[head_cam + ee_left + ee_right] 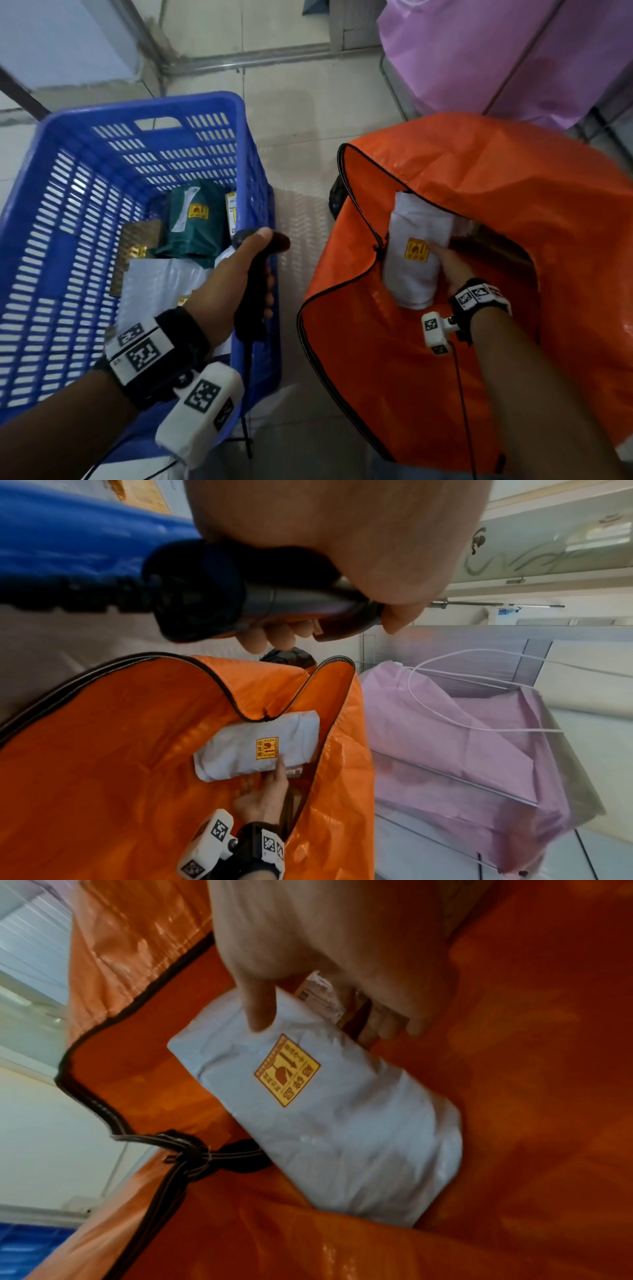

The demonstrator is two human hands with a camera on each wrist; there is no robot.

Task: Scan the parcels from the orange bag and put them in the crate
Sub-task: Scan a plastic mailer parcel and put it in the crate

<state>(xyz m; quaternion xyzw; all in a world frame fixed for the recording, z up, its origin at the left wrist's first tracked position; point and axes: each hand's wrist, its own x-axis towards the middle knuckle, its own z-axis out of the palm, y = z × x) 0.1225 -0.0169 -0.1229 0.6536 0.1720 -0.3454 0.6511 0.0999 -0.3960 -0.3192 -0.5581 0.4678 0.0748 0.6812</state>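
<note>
One orange bag (479, 342) stands open on the right of the tiled floor (301, 113), its near and right sides cut off by the frame edge and its depths in shadow. One blue slatted crate (85, 212) stands on the left, just beside the bag, its left wall cut off. Far right, one pink plastic sheet (513, 58) drapes over a frame, only partly in view. In the crate lie one dark green parcel (195, 222) with a yellow sticker, one white flat parcel (161, 284) partly hidden under the left forearm, one gold-brown item (137, 240) at the left, and a white-and-yellow box edge (231, 209) largely hidden behind the green parcel; a further count cannot be made. In the bag's mouth one white wrapped parcel (416, 253) stands roughly upright against the left inner wall, bearing one yellow fragile sticker (417, 249); a brown labelled package behind it is mostly hidden by the fingers in the right wrist view. The right hand (452, 267) is inside the bag, thumb on the parcel's front face and fingers curled behind its edge, gripping it. The left hand (236, 274) is wrapped around the handle of one black barcode scanner (255, 284), held over the crate's right rim, thumb on top of its head; its cable (246, 404) trails toward the near edge. Each wrist carries one band with black-and-white markers.
</note>
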